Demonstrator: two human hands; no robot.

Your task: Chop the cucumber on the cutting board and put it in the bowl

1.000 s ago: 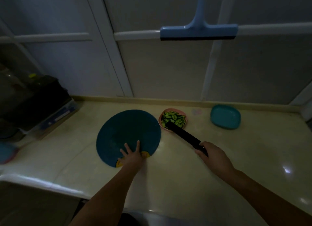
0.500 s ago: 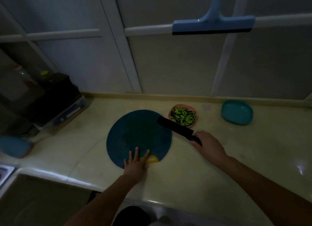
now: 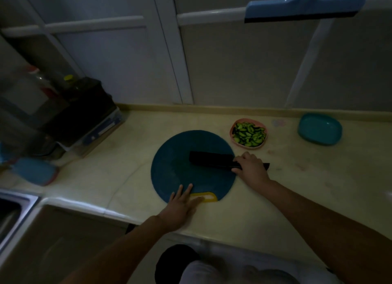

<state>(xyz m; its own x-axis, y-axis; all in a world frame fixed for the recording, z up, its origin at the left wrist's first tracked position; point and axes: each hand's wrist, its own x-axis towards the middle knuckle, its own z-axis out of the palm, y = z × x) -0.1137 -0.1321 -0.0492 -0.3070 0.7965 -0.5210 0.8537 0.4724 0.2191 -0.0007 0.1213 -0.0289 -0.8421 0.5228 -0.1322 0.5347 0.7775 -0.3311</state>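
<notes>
On the board [image 3: 174, 156], the knife [image 3: 209, 159] lies crosswise, tip leftward.

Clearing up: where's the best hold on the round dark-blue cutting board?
By the yellow handle cut-out on the round dark-blue cutting board's near edge, coming from the front; the slot admits fingers, and the left hand rests there. A black knife lies on top.

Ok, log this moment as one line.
cucumber pieces: in pink bowl | cutting board: no cucumber | knife: blade on board, right hand grips handle | left hand: flat on board edge
</notes>
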